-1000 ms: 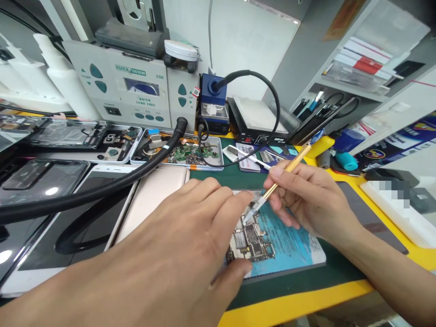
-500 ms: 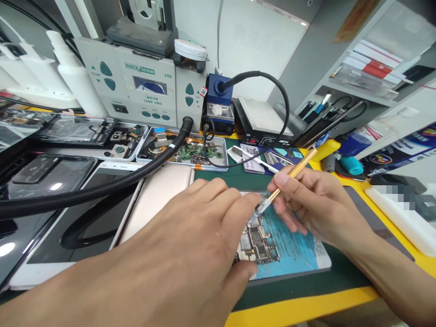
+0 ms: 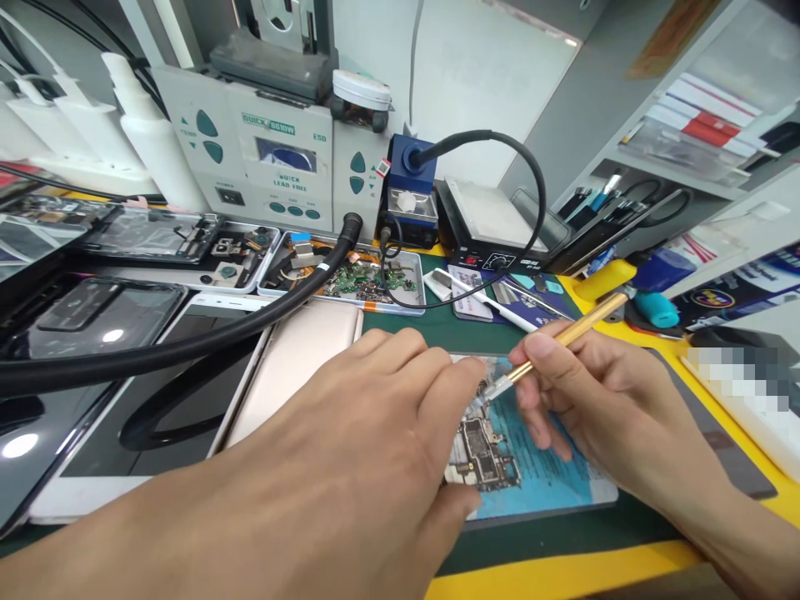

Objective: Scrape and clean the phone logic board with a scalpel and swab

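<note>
**Blade tool meets circuit board on blue mat**

The right hand (image 3: 600, 392) pinches a slim gold-handled blade tool (image 3: 556, 346), its tip down on the green-and-tan phone circuit board (image 3: 481, 450). The board lies on a blue rectangular work mat (image 3: 550, 475) near the bench's front edge. The left hand (image 3: 350, 450) holds nothing, fingers spread flat, fingertips pressing the board's left side. A thick black hose (image 3: 187, 346) runs across behind it.
</note>
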A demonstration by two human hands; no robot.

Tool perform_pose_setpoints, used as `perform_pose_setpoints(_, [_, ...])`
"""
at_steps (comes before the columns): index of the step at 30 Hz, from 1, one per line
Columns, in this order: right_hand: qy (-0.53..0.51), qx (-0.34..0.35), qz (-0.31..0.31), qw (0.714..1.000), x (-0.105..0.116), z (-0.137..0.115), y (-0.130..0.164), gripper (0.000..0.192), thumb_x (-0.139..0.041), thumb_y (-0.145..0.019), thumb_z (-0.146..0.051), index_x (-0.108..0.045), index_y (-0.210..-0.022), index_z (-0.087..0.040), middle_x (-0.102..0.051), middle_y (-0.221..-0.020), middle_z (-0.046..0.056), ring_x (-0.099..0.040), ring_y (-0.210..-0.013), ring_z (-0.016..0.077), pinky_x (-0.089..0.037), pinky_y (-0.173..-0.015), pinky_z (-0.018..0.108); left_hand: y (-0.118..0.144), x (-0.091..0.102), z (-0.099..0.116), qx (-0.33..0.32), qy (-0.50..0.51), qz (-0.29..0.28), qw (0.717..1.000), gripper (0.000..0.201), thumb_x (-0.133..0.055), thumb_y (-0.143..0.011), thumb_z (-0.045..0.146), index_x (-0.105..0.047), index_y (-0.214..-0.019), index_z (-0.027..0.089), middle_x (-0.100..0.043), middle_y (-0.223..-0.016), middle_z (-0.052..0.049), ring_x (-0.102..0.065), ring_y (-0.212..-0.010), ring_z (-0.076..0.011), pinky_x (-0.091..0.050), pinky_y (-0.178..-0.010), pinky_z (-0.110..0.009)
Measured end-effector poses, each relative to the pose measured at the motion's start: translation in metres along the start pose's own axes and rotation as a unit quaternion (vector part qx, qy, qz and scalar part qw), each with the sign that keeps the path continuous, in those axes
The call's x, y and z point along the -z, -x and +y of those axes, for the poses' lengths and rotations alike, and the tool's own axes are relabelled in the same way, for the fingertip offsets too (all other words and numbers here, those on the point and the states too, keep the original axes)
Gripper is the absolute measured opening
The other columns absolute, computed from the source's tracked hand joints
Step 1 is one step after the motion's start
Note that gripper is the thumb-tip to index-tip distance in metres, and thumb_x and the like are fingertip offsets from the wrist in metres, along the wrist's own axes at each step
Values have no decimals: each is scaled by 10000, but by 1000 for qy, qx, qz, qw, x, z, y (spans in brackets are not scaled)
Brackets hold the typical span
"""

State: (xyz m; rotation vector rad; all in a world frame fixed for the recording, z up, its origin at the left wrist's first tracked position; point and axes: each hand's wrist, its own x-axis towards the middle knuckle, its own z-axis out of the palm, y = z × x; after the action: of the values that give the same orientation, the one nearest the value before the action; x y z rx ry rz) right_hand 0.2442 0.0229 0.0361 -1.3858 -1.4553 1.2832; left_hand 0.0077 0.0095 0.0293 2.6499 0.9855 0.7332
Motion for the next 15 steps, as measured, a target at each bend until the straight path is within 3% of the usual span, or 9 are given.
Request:
perform_pose_setpoints(8, [-53, -33, -79, 995, 2, -7, -14, 356, -781, -943, -518, -681, -875, -183, -654, -595, -18, -600, -419, 107, -454, -313, 148, 4, 1, -3, 3, 7, -28, 1000, 353, -620, -969, 345, -612, -1274, 167, -713, -1254, -128, -648, -1089, -346, -559, -892, -557])
perform_pose_setpoints(15, [1, -41, -151, 988, 6, -11, -30, 436, -735, -966, -562, -623, -805, -172, -644, -538, 1, -556, -364, 102, -445, -323, 164, 6, 1, -2, 4, 4, -35, 999, 329, -574, -996, 345, -600, -1278, 177, -683, -1297, -141, -633, -1145, -351, -545, -892, -526])
